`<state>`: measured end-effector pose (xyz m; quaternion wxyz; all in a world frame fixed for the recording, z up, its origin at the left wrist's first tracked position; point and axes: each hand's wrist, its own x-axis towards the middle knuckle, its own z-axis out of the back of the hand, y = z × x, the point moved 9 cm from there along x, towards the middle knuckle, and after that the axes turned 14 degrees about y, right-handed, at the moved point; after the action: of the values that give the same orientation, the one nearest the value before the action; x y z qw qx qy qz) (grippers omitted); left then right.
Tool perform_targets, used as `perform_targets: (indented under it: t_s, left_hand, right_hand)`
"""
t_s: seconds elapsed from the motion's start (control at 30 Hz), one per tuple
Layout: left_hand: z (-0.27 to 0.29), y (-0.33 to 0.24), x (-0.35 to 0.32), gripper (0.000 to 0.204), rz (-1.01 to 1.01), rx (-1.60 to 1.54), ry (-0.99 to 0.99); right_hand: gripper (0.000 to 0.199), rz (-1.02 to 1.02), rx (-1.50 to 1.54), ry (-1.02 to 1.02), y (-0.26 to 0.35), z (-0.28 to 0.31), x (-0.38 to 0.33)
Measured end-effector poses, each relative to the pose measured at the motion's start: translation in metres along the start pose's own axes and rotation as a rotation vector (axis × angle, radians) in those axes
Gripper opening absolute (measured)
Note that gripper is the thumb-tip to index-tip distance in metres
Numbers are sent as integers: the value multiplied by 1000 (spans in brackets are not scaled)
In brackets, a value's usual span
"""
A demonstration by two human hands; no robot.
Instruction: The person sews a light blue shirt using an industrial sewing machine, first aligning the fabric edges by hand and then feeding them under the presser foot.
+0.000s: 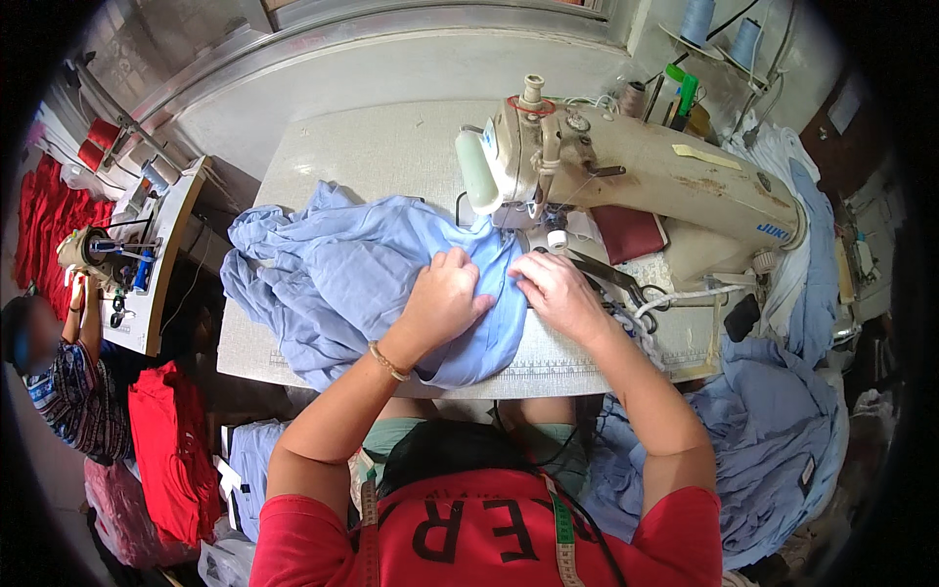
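Observation:
A light blue garment (333,264) lies bunched across the sewing table, its right end reaching under the needle area of a cream sewing machine (675,161). On top of the cloth rests my left hand (447,293), fingers curled down into it in front of the machine head. My right hand (559,292) pinches the garment's right edge just below the presser foot, thumb and fingers together. Right beside that hand lie dark scissors (641,293), partly under it. What exactly sits beneath the needle is hidden by the machine head.
Blue cloth (753,440) is heaped at the right, below the table (323,147). A dark red flat item (628,233) lies under the machine arm. Thread cones (696,22) stand at the upper right. At the left, another person works at a second machine (93,249) near red garments (171,455).

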<state>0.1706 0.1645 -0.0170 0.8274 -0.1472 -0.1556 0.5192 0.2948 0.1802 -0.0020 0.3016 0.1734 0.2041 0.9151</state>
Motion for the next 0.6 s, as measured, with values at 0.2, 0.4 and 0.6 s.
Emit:
perform_targets:
  t_s: [0.2, 0.4, 0.6]
  left_hand:
    - [14, -23, -1, 19, -74, -103, -53]
    - [12, -40, -8, 29, -110, -350, 38]
    - [2, -28, 10, 27, -160, 63, -94]
  right_hand:
    - [38, 139, 123, -48, 3, -4, 11]
    - [26, 59, -8, -105, -6, -9, -3]
    - [16, -9, 79, -184, -12, -4, -4]
